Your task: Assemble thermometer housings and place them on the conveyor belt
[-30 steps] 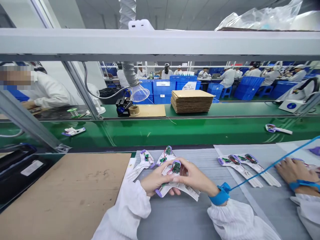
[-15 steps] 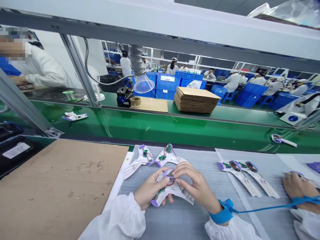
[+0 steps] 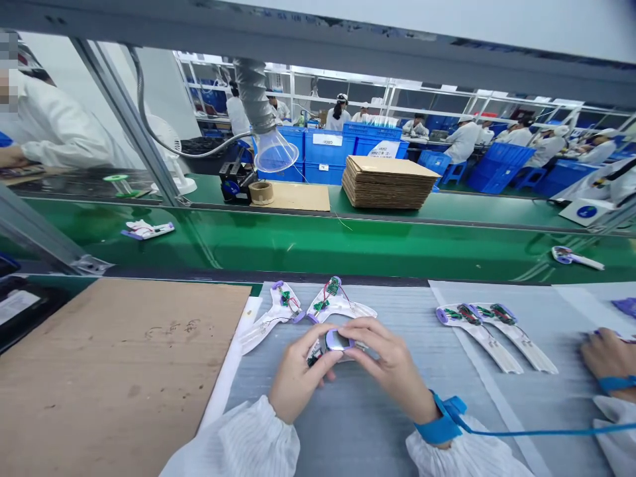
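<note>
Left hand [image 3: 299, 371] and right hand [image 3: 387, 351] partly closed, fingertips gripping purple-rimmed device housing [image 3: 338, 340] between them, above tabletop's [image 3: 368, 424] matted near side.

Beyond the desk [image 3: 348, 424] runs a glossy green conveyor [image 3: 298, 245]; past its far edge stand stacked blue crates [image 3: 325, 149]. A pale wall [image 3: 163, 89] rises at left, and metal-framed shelving [image 3: 298, 76] spans the evenly lit room behind them.
</note>
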`<move>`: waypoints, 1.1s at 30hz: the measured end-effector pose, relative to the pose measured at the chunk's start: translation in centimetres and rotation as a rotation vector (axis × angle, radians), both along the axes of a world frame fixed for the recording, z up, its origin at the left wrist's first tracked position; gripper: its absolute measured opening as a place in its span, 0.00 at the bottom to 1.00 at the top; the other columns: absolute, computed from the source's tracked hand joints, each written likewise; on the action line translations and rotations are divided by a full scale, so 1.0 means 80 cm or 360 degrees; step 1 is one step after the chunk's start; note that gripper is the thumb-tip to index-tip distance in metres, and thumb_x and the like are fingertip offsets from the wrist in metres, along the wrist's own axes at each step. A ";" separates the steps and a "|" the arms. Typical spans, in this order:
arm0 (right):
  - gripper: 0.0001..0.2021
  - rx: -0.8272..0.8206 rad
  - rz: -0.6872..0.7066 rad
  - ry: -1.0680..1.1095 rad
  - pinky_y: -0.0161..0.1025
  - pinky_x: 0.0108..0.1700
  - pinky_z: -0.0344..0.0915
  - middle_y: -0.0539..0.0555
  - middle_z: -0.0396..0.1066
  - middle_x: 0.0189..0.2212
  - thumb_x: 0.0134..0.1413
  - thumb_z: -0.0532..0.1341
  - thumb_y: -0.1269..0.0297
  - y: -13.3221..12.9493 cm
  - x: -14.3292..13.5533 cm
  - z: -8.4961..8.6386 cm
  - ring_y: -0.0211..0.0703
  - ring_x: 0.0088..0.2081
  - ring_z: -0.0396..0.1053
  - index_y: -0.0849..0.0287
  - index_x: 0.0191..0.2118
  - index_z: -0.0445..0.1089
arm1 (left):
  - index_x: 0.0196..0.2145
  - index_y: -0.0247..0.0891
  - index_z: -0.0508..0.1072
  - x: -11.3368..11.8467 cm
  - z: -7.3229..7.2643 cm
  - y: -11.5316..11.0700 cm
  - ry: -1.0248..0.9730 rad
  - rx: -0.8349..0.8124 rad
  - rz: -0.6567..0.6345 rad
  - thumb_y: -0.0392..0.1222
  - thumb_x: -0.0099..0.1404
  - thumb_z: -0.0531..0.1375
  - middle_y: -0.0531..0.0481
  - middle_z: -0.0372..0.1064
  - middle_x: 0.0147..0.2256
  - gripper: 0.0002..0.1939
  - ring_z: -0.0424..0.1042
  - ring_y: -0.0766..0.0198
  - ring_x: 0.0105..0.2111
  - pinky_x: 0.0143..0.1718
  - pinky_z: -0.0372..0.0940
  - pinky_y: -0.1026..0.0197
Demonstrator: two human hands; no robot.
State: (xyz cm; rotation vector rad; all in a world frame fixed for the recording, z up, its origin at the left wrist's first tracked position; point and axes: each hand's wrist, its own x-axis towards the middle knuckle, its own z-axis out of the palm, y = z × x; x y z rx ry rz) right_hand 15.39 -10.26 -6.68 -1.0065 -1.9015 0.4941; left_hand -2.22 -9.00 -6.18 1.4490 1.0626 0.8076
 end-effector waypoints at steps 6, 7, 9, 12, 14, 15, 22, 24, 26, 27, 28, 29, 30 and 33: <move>0.14 -0.0001 -0.0001 0.0044 0.41 0.43 0.68 0.56 0.68 0.41 0.57 0.57 0.69 0.001 -0.001 0.005 0.45 0.43 0.68 0.51 0.48 0.67 | 0.46 0.39 0.67 0.000 0.004 -0.001 -0.0044 0.0022 -0.0015 0.46 0.60 0.57 0.52 0.69 0.25 0.17 0.68 0.68 0.20 0.18 0.62 0.69; 0.14 0.0000 0.0003 0.0040 0.41 0.43 0.68 0.56 0.68 0.41 0.57 0.57 0.69 0.001 -0.001 0.005 0.45 0.43 0.68 0.51 0.49 0.66 | 0.47 0.40 0.67 0.000 0.005 -0.001 -0.0040 0.0033 -0.0018 0.46 0.60 0.57 0.52 0.69 0.25 0.17 0.68 0.68 0.20 0.19 0.62 0.69; 0.15 0.0011 0.0001 0.0043 0.41 0.43 0.68 0.56 0.68 0.42 0.57 0.57 0.69 0.001 -0.001 0.003 0.45 0.44 0.68 0.50 0.49 0.67 | 0.47 0.40 0.67 -0.001 0.005 -0.002 -0.0022 0.0053 -0.0023 0.46 0.61 0.57 0.53 0.69 0.26 0.17 0.68 0.69 0.20 0.19 0.62 0.70; 0.12 0.0015 -0.0005 0.0065 0.41 0.42 0.69 0.55 0.68 0.42 0.56 0.57 0.70 0.001 0.000 -0.001 0.45 0.43 0.69 0.51 0.46 0.69 | 0.47 0.41 0.66 -0.001 0.003 -0.002 -0.0015 0.0074 -0.0038 0.46 0.61 0.57 0.54 0.68 0.26 0.16 0.68 0.69 0.21 0.19 0.62 0.70; 0.11 0.0008 -0.0004 0.0079 0.41 0.41 0.69 0.55 0.68 0.42 0.56 0.57 0.70 0.001 0.000 -0.002 0.45 0.42 0.69 0.51 0.44 0.70 | 0.47 0.42 0.66 -0.001 0.001 -0.002 -0.0018 0.0084 -0.0041 0.46 0.61 0.57 0.54 0.67 0.26 0.16 0.68 0.69 0.21 0.19 0.62 0.70; 0.11 0.0001 -0.0002 0.0088 0.41 0.41 0.69 0.55 0.68 0.42 0.56 0.57 0.70 0.001 0.000 -0.001 0.45 0.42 0.69 0.51 0.44 0.70 | 0.47 0.42 0.66 -0.001 0.000 -0.001 -0.0015 0.0087 -0.0040 0.46 0.61 0.57 0.54 0.67 0.26 0.16 0.68 0.69 0.21 0.19 0.62 0.70; 0.08 -0.0075 -0.0081 0.0204 0.43 0.42 0.65 0.54 0.68 0.37 0.54 0.59 0.68 0.003 0.001 0.016 0.46 0.41 0.67 0.55 0.42 0.67 | 0.47 0.43 0.67 -0.001 0.001 -0.004 0.0079 0.0234 -0.0061 0.45 0.61 0.57 0.50 0.70 0.36 0.16 0.69 0.68 0.23 0.21 0.65 0.68; 0.05 -0.0067 -0.0123 0.0211 0.43 0.42 0.64 0.53 0.68 0.34 0.55 0.58 0.68 0.002 0.001 0.019 0.45 0.39 0.66 0.56 0.38 0.66 | 0.47 0.44 0.68 0.000 0.003 -0.006 0.0111 0.0338 -0.0091 0.45 0.61 0.57 0.49 0.70 0.39 0.15 0.70 0.68 0.24 0.23 0.66 0.67; 0.02 -0.0078 -0.0127 0.0215 0.42 0.40 0.63 0.52 0.67 0.32 0.56 0.57 0.68 0.001 0.000 0.021 0.44 0.37 0.65 0.56 0.36 0.65 | 0.47 0.44 0.68 0.001 0.004 -0.007 0.0160 0.0439 -0.0122 0.44 0.62 0.57 0.49 0.69 0.43 0.15 0.71 0.67 0.26 0.27 0.68 0.65; 0.01 -0.0084 -0.0119 0.0217 0.41 0.39 0.63 0.52 0.66 0.31 0.56 0.57 0.68 0.000 -0.001 0.021 0.43 0.36 0.65 0.56 0.35 0.65 | 0.47 0.44 0.68 0.001 0.004 -0.007 0.0186 0.0482 -0.0135 0.44 0.62 0.57 0.49 0.69 0.44 0.15 0.71 0.66 0.28 0.29 0.68 0.65; 0.01 -0.0092 -0.0109 0.0219 0.41 0.38 0.62 0.52 0.66 0.30 0.56 0.57 0.68 0.000 -0.002 0.023 0.43 0.35 0.64 0.56 0.34 0.64 | 0.47 0.44 0.67 0.001 0.004 -0.007 0.0210 0.0516 -0.0145 0.44 0.62 0.57 0.49 0.68 0.45 0.15 0.72 0.65 0.29 0.31 0.68 0.64; 0.01 -0.0103 -0.0099 0.0223 0.41 0.38 0.62 0.51 0.65 0.30 0.56 0.56 0.68 -0.001 -0.002 0.024 0.42 0.35 0.64 0.56 0.34 0.64 | 0.47 0.44 0.67 0.001 0.004 -0.007 0.0229 0.0544 -0.0153 0.44 0.62 0.56 0.49 0.68 0.45 0.15 0.72 0.64 0.32 0.34 0.68 0.63; 0.01 -0.0114 -0.0092 0.0228 0.40 0.38 0.61 0.51 0.65 0.30 0.56 0.56 0.69 -0.002 -0.003 0.025 0.42 0.34 0.64 0.56 0.34 0.64 | 0.48 0.44 0.67 0.001 0.004 -0.008 0.0242 0.0566 -0.0158 0.44 0.62 0.56 0.49 0.68 0.45 0.15 0.72 0.63 0.34 0.36 0.68 0.62; 0.02 -0.0131 -0.0075 0.0229 0.40 0.39 0.60 0.51 0.64 0.30 0.57 0.56 0.70 -0.002 -0.003 0.028 0.42 0.35 0.63 0.56 0.34 0.63 | 0.48 0.45 0.67 0.001 0.004 -0.008 0.0254 0.0615 -0.0171 0.43 0.62 0.56 0.50 0.68 0.46 0.15 0.71 0.61 0.40 0.43 0.66 0.61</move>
